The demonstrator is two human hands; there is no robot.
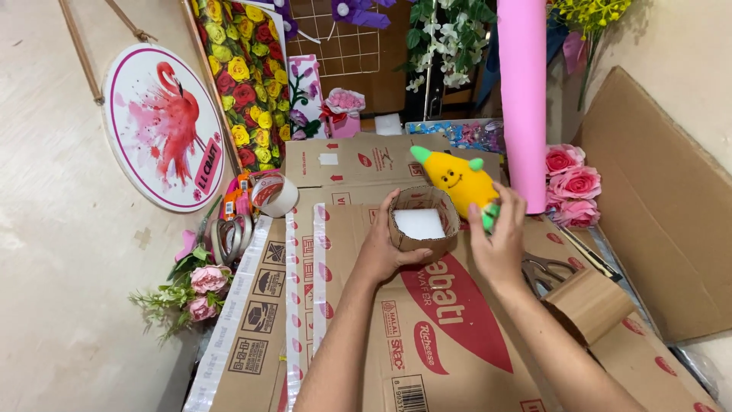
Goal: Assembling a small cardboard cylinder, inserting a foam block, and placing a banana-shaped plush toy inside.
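The left hand (383,248) cupped the side of a small cardboard ring (424,223) (white foam inside) resting on flattened cartons (427,320), while the right hand (499,243) pinched the green end of a yellow plush toy (457,180) just behind it.

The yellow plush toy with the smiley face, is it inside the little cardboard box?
No, the yellow plush toy is held by the right hand behind the small cardboard box, which holds only a white foam block.
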